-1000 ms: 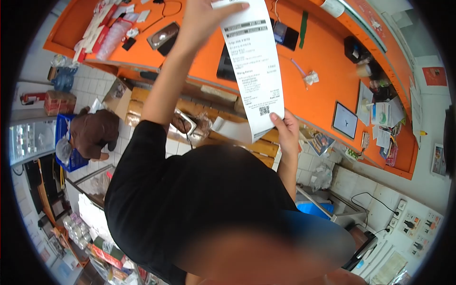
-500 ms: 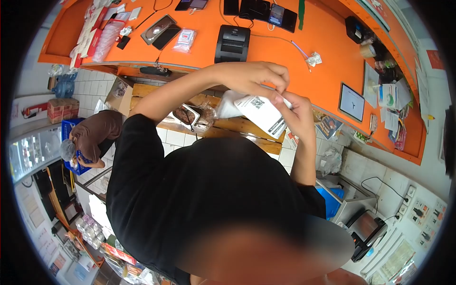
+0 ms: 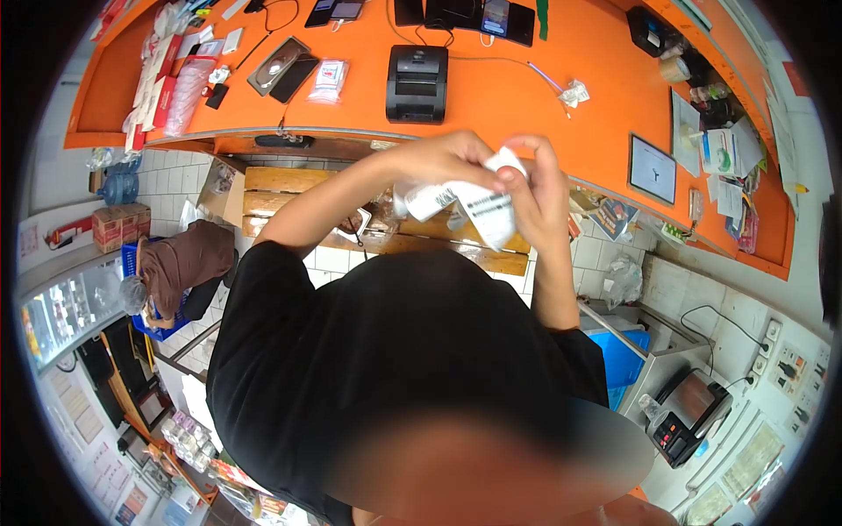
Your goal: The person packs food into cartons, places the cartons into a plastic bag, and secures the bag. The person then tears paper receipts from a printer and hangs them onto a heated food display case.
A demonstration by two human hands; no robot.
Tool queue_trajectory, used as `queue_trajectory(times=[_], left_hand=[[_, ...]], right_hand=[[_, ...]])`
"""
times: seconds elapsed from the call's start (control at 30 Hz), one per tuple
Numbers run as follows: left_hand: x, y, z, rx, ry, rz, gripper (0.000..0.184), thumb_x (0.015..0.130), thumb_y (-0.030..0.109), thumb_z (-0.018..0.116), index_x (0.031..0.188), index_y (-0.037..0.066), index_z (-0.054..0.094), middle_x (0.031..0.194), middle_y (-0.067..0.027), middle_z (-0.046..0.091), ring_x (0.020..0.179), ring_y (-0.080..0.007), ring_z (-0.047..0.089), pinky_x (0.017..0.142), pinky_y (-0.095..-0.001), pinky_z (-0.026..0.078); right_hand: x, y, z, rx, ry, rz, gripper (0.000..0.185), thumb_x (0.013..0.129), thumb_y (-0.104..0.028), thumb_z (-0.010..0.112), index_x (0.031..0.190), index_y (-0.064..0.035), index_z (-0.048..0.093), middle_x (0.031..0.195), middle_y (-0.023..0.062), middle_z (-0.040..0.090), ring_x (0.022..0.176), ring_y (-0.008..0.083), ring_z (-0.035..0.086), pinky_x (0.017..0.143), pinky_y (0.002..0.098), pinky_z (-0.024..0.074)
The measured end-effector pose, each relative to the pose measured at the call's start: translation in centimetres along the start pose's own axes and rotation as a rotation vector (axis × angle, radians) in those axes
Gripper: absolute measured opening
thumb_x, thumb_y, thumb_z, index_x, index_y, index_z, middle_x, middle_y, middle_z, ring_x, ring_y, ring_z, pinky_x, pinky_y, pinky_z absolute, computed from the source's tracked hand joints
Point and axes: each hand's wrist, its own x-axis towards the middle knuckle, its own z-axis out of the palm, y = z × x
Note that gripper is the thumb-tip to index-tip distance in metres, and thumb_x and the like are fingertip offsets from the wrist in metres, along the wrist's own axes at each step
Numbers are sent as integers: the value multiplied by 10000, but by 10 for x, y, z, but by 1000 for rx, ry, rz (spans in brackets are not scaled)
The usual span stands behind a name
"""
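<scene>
A white printed label sheet with black text and bar-like markings is between my two hands above the wooden bench. It is bent and partly blurred, with one part curling toward the left. My left hand pinches its upper left part, fingers closed. On the other side, my right hand grips the right edge, its thumb pressed on the paper and its index finger arched above. A whitish, see-through part beside the sheet at the left is too blurred to make out. Both hands are close together in front of the orange counter's edge.
A black label printer stands on the orange counter. Phones, a plastic packet and a tablet lie there too. Below is a slatted wooden bench. A person in brown bends over a blue crate at left.
The sheet, flatter and showing a square code before, is now bent and folded between my hands. My hands have drawn closer together, and the view has shifted slightly.
</scene>
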Motion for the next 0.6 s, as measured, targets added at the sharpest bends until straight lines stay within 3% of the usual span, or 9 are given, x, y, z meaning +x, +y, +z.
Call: queue_trajectory(times=[0.03, 0.07, 0.13, 0.2, 0.27, 0.4, 0.6], left_hand=[[-4, 1, -9, -43, 74, -66, 270, 867, 207, 617, 1043, 2, 631, 882, -38, 664, 776, -75, 605, 659, -227, 496], [-8, 3, -21, -82, 148, -132, 254, 857, 190, 626, 1028, 2, 636, 878, -46, 673, 770, -80, 621, 662, -228, 509], [-24, 20, -55, -213, 517, -174, 218, 843, 171, 633, 983, 4, 646, 838, -66, 683, 684, -99, 645, 604, -238, 532], [-43, 28, -89, -15, 686, -116, 190, 837, 166, 633, 944, 9, 650, 821, -85, 682, 658, -104, 654, 580, -237, 545], [-66, 35, -114, -32, 598, -15, 191, 837, 157, 631, 947, 3, 653, 823, -91, 683, 681, -97, 657, 598, -226, 545], [-85, 58, -120, 10, 464, 106, 175, 846, 124, 619, 948, -11, 660, 847, -91, 682, 707, -97, 658, 629, -214, 545], [-98, 55, -124, 35, 613, 104, 195, 806, 134, 650, 950, 3, 653, 838, -61, 673, 710, -87, 630, 620, -211, 501]], right_hand=[[3, -3, 1, 379, -86, 151, 457, 791, -109, 688, 1178, -19, 463, 800, 61, 637, 741, 108, 601, 648, 226, 457], [3, 2, -1, 362, -142, 112, 503, 780, -93, 694, 1208, -11, 442, 834, 58, 636, 774, 111, 596, 671, 224, 457], [2, 17, -9, 323, -257, 21, 597, 757, -59, 705, 1267, 4, 401, 903, 53, 633, 839, 118, 586, 717, 221, 456], [-13, 23, -19, 459, -322, 222, 492, 764, -45, 694, 1201, 43, 485, 902, 48, 641, 855, 108, 585, 754, 236, 466], [-26, 37, -29, 449, -404, 322, 376, 786, -56, 680, 1126, 46, 555, 903, 50, 645, 855, 101, 584, 762, 244, 470], [-38, 40, -32, 406, -364, 382, 256, 817, -75, 656, 1038, 46, 610, 900, 51, 649, 829, 84, 580, 746, 236, 464], [-37, 31, -29, 416, -334, 304, 244, 838, -91, 639, 1038, 41, 592, 889, 46, 642, 817, 79, 570, 730, 227, 449]])
